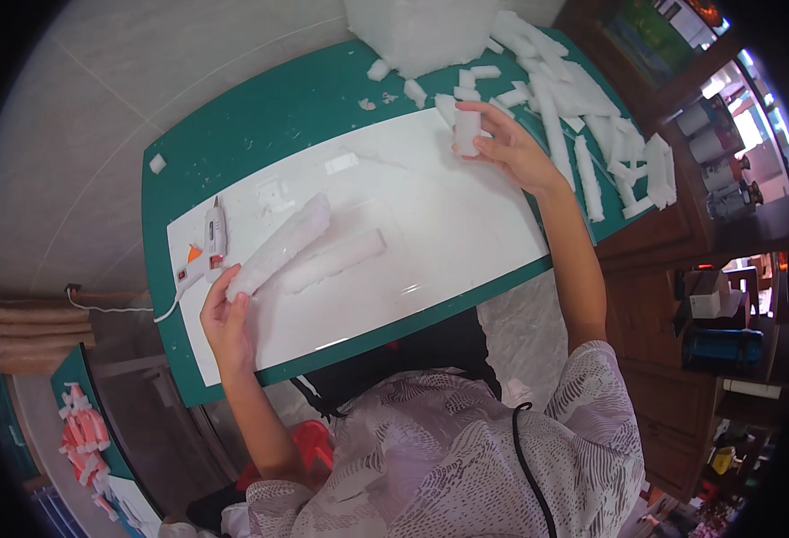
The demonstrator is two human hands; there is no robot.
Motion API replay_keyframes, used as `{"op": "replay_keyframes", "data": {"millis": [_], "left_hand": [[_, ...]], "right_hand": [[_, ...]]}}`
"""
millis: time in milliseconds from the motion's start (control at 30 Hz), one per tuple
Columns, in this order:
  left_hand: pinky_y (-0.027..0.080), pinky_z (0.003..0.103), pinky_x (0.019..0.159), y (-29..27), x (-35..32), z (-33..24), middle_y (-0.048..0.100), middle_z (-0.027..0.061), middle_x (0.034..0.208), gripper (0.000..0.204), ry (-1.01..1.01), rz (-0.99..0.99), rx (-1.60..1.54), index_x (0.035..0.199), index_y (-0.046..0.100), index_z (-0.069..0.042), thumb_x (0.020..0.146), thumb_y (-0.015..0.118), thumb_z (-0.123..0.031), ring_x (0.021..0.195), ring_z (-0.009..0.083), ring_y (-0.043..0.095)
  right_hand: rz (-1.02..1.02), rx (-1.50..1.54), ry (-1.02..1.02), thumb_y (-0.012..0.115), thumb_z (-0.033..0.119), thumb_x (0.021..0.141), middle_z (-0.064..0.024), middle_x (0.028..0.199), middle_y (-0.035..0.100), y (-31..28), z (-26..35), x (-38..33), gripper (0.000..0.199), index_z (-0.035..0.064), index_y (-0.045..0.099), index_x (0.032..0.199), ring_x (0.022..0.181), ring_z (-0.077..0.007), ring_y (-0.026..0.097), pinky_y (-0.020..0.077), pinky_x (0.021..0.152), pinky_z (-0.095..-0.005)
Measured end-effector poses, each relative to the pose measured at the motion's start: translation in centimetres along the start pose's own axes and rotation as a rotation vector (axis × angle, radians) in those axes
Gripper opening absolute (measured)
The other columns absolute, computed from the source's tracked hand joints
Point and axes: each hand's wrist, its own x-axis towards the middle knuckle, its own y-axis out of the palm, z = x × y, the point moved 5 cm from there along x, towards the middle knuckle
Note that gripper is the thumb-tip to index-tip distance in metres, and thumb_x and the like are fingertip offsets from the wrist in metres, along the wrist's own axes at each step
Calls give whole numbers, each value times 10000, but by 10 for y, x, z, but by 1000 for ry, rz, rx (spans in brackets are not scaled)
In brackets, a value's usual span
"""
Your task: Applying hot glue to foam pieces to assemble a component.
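Note:
My left hand [229, 325] grips the near end of a long white foam strip [285, 244], which slants up and away to the right over the white board [448, 220]. A second foam strip [345, 258] lies beside it on the board. Toward the board's far right corner, my right hand [509, 148] pinches a short white foam block [468, 132] between thumb and fingers. Left of the held strip rests a white glue gun [214, 235] with an orange trigger, its cord running off the table's left side.
Loose foam pieces [583, 99] are heaped on the green tabletop [233, 152] at the far right. A large white foam block [426, 36] stands at the back edge by the wall. A small foam cube [157, 163] sits at the far left. Wooden cabinets [659, 359] line the right.

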Motion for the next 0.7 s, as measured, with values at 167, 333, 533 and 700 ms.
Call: {"op": "replay_keyframes", "data": {"millis": [167,333,533,700], "left_hand": [[410,287,961,4,0,0,598,132,1187,447,-33,54,-12,1251,562,66,837,669,-65,1055,175,572],[421,287,956,17,3,-11,588,120,1183,434,5,92,71,1249,559,70,828,650,12,1101,167,537],[398,312,1005,29,5,-30,560,122,1208,452,60,151,158,1253,547,75,813,650,65,1128,187,529],[392,318,1016,31,10,-33,551,118,1213,451,121,185,185,1249,555,65,811,664,55,1141,189,521]], "right_hand": [[155,14,30,683,70,851,-125,1243,556,42,-3,-6,537,87,430,1324,1089,-223,608,477,946,-357],[259,-154,5,729,42,812,-95,1173,615,115,-11,-13,509,73,489,1260,1069,-161,606,477,936,-297],[242,-161,22,752,58,798,-103,1098,648,127,-27,-14,453,54,529,1192,1052,-189,635,467,976,-309],[248,-216,-17,763,73,791,-112,1107,648,133,-18,-17,448,46,534,1175,1055,-200,640,468,978,-320]]}}
